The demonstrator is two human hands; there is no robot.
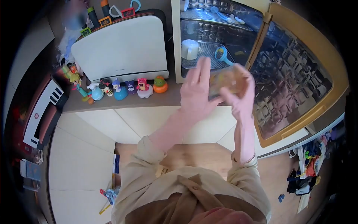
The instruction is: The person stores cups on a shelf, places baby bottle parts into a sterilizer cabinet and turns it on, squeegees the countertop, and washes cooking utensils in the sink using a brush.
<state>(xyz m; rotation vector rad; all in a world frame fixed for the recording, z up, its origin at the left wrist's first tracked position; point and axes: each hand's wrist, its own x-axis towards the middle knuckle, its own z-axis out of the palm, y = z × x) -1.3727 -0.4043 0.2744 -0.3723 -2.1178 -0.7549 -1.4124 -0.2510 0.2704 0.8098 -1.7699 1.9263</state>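
Note:
My right hand (241,93) is wrapped around a see-through, cup-like container (223,81) with a yellowish-orange pattern; it is blurred, so its exact kind is unclear. Fingers stretched upward, my left hand (197,86) is just left of the container; I cannot tell whether its thumb touches it. Both hands are in front of an open cabinet (178,44) with shiny, patterned inner walls. On its lower rack stand a white mug (190,49) and a blue ring-shaped item with a handle (222,55). A long blue utensil (220,14) lies on the upper rack.
The cabinet's gold-framed door (294,80) swings out to the right. Left of the cabinet are a white panel-shaped appliance (121,43) and a row of small figurines (120,91) along the counter. A printer (43,112) is at far left. Assorted items (309,164) sit at lower right.

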